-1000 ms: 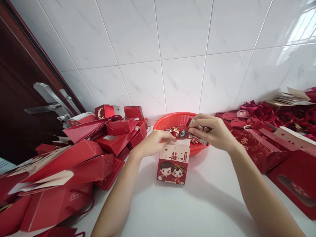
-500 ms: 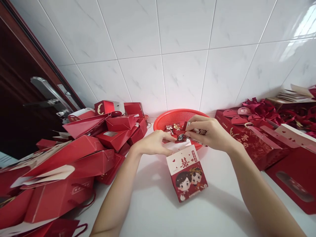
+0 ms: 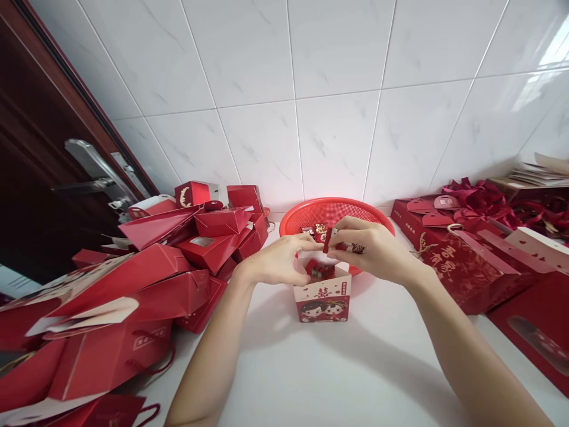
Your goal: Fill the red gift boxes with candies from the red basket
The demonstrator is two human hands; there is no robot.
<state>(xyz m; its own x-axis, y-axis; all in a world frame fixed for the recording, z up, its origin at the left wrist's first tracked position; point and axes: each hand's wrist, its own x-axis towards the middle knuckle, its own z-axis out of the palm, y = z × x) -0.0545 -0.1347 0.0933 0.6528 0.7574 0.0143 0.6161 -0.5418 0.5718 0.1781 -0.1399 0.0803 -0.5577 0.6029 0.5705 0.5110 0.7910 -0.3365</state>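
A small open gift box, printed with two cartoon figures, stands upright on the white table. Red wrapped sweets show inside it. My left hand is curled around the box's upper left side, thumb at the rim and fingers reaching across the back. Over the right part of its opening, my right hand pinches red-wrapped sweets between thumb and fingers; how many is unclear. Just behind both hands sits a red plastic basket with more wrapped sweets in it, partly hidden.
Red gift boxes are heaped on the left. More red boxes and dark red ribbons lie at the right, near a stack of cards. A tiled wall rises behind, and a door handle is far left.
The gift box was tilted with its front towards me; now it stands upright and its opening shows. The sweets in my right hand have turned more upright. The view has shifted slightly.
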